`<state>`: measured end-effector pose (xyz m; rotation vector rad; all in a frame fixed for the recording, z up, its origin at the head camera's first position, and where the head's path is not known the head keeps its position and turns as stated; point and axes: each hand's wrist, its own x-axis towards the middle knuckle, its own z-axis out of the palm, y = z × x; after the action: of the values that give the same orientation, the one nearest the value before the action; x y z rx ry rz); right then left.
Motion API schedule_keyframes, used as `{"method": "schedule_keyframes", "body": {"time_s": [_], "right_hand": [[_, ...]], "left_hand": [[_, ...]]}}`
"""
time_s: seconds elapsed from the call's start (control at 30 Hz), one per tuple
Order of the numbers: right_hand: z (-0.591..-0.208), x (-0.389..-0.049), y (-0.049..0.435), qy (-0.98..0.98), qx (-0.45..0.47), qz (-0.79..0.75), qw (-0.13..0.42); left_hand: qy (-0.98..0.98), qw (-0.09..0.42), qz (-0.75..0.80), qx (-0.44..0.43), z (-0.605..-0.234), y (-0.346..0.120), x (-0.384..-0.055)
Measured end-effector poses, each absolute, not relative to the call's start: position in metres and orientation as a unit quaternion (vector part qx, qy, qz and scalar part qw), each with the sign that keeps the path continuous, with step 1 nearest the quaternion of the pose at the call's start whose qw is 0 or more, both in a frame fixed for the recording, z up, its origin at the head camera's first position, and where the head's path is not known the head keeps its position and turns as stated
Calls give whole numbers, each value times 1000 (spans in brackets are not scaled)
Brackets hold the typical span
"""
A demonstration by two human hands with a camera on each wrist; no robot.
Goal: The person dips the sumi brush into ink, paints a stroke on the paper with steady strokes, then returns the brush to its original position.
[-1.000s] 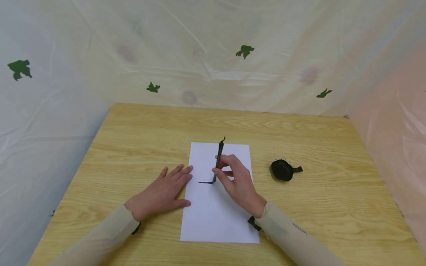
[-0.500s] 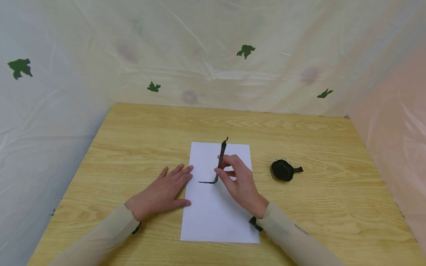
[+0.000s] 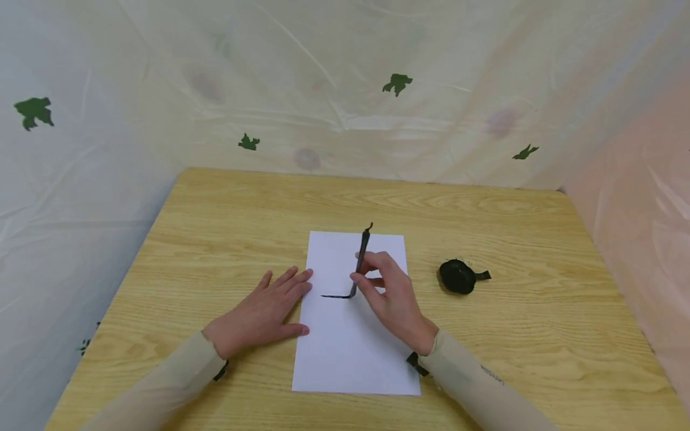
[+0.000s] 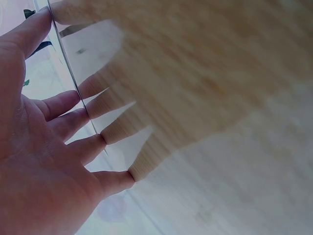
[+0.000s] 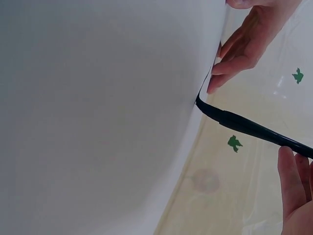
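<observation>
My right hand pinches a dark brush between thumb and fingers, its handle nearly upright with a small loop on top. In the right wrist view the bristles of the brush bend against the paper. A thin black line runs left from the brush tip across the white sheet of paper. With fingers spread, my left hand lies flat on the table, its fingertips and thumb touching the sheet's left edge. The left wrist view shows the left hand with straight fingers touching the tabletop.
A small black dish with a short handle sits on the wooden table, right of the paper. Dark specks lie by its far rim. Pale plastic sheeting with green patches hangs behind and beside the table.
My right hand has moved slightly to the right with the brush, and the black line has grown longer that way. The left hand and the paper have stayed in place.
</observation>
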<state>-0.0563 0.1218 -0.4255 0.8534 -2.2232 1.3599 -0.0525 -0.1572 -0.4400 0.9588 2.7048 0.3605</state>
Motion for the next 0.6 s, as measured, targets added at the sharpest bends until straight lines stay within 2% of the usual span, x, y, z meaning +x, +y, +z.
{"method": "schedule_keyframes", "body": {"time_s": [0.6], "right_hand": [[-426,-55,128,-799,300,481,202]], "left_hand": [[928,130,124,325,-440,-157,-52]]}}
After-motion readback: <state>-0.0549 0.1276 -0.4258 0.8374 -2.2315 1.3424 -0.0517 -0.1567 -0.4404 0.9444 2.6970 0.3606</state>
